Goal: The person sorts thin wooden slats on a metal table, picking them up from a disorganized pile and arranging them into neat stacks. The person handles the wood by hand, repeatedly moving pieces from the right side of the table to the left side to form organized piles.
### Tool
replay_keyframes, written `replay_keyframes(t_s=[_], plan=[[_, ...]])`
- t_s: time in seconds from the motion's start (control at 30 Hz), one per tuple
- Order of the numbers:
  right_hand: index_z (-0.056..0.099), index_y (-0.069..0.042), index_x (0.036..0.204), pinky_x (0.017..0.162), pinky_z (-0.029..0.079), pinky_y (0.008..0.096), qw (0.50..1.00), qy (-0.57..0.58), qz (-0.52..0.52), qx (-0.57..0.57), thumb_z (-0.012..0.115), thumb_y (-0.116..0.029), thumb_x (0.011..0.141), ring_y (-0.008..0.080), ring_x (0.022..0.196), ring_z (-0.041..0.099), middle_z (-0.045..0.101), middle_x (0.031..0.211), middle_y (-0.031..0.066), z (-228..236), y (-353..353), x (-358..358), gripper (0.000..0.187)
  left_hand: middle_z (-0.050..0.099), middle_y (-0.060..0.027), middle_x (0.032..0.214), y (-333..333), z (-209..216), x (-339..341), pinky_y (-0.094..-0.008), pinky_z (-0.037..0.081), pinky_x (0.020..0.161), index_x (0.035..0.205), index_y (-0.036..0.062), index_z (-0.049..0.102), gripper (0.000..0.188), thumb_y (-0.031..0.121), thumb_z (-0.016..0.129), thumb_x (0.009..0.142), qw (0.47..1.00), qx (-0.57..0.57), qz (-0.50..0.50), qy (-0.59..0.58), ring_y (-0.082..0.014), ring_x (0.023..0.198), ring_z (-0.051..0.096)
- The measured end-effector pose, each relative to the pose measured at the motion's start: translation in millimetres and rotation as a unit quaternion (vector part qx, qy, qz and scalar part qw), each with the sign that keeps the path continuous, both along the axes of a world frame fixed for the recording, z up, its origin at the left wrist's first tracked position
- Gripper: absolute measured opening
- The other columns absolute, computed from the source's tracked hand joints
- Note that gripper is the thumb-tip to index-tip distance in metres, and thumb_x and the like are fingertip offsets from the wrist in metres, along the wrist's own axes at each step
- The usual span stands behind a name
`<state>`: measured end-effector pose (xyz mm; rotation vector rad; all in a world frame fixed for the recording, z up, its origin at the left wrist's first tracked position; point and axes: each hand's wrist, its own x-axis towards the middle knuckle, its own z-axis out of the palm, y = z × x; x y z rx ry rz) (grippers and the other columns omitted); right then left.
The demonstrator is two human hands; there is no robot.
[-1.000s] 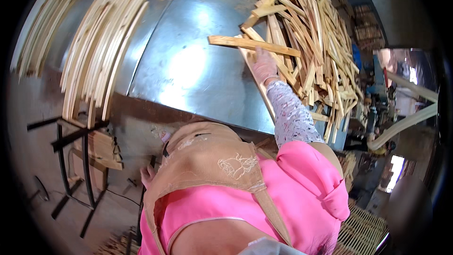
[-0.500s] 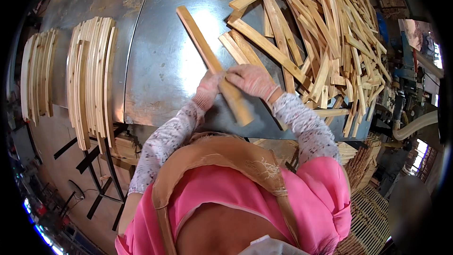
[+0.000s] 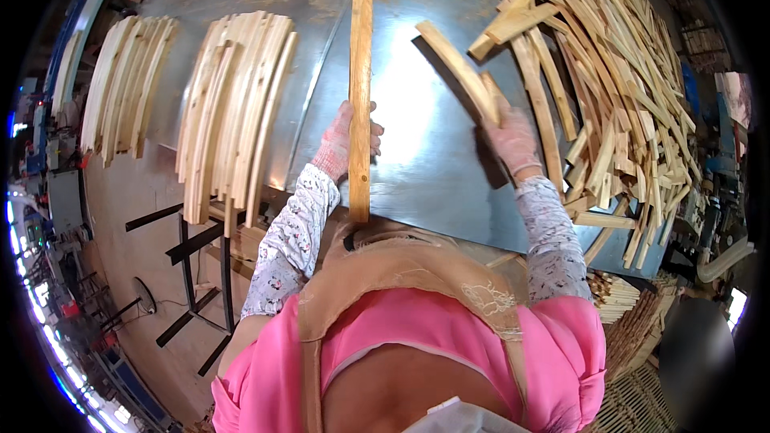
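My left hand (image 3: 337, 143), in a pale pink glove, is closed round a long wooden strip (image 3: 362, 48) that points away from me over the metal table (image 3: 417, 164). Its fingertips show on the strip's right side. My right hand (image 3: 512, 140), gloved alike, grips the near end of a second, slightly curved wooden slat (image 3: 457, 66). A short piece of wood shows beside that slat at the fingers; whether it is also held I cannot tell. Just right of this hand, a large jumbled heap of wooden slats (image 3: 618, 88) covers the table's right side.
Left of my hands, a row of slats (image 3: 241, 88) lies side by side, its near ends past the table edge. Another row (image 3: 128, 84) lies farther left. Below them stands a black metal frame (image 3: 188, 261). Bundled wood (image 3: 634, 329) is stacked at lower right.
My hands have parted. The left has turned its strip to point straight away from me; the right has let go of it and moved right onto another slat. The view has shifted.
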<state>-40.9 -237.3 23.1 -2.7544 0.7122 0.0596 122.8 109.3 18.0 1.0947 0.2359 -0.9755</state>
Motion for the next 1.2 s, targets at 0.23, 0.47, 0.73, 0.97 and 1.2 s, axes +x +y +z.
replay_keyframes(t_s=[0.23, 0.47, 0.73, 0.97, 1.2], plan=[[0.07, -0.007, 0.121, 0.088, 0.063, 0.049, 0.922, 0.104, 0.305, 0.214, 0.056, -0.014, 0.104, 0.0358, 0.098, 0.075, 0.075, 0.113, 0.0183, -70.6, 311.7, 160.0, 0.023, 0.072, -0.0133, 0.093, 119.9, 29.1, 19.3, -0.0412, 0.061, 0.068, 0.143, 0.0059, 0.059, 0.091, 0.079, 0.02, 0.107, 0.996, 0.011, 0.086, 0.009, -0.0239, 0.071, 0.067], [0.067, -0.003, 0.12, 0.088, 0.063, 0.0414, 0.787, -0.159, 0.39, 0.451, 0.063, -0.026, 0.104, 0.0315, 0.107, 0.074, 0.075, 0.117, 0.0183, -164.5, 380.3, 173.5, 0.028, 0.069, -0.0148, 0.114, 162.1, 17.4, 39.8, -0.0419, 0.063, 0.084, 0.144, 0.0065, 0.058, 0.056, 0.053, 0.047, 0.113, 0.956, 0.104, -0.005, -0.273, -0.0245, 0.101, 0.07], [0.045, -0.01, 0.158, 0.111, 0.052, 0.0413, 0.882, -0.119, -0.224, 0.398, 0.068, -0.032, 0.095, 0.0388, 0.126, 0.067, 0.071, 0.129, 0.0232, 56.8, 176.6, -42.2, 0.071, 0.067, -0.0113, 0.131, -103.4, 50.3, -72.2, -0.0408, 0.053, 0.108, 0.145, 0.0049, 0.053, 0.052, 0.047, 0.051, 0.114, 0.939, -0.035, -0.156, -0.305, -0.0191, 0.117, 0.064], [0.053, 0.0, 0.151, 0.105, 0.053, 0.035, 0.671, -0.537, -0.496, 0.126, 0.075, -0.012, 0.098, 0.0231, 0.121, 0.064, 0.068, 0.135, 0.0121, 40.3, -33.9, -404.0, 0.059, 0.061, -0.0264, 0.147, -277.5, 27.0, -260.0, -0.0444, 0.046, 0.117, 0.153, -0.0041, 0.051, 0.07, 0.035, 0.071, 0.098, 0.659, 0.061, -0.445, -0.603, -0.0397, 0.134, 0.061], [0.073, -0.011, 0.115, 0.081, 0.06, 0.0391, 0.718, 0.152, -0.662, -0.155, 0.062, -0.015, 0.102, 0.0243, 0.087, 0.074, 0.076, 0.097, 0.0071, -84.0, -192.9, -799.7, 0.017, 0.056, -0.0321, 0.146, -313.5, -25.8, -335.7, -0.0533, 0.041, 0.117, 0.14, -0.0018, 0.063, 0.066, 0.043, 0.07, 0.092, 0.568, 0.253, -0.367, -0.692, -0.0495, 0.134, 0.053]])
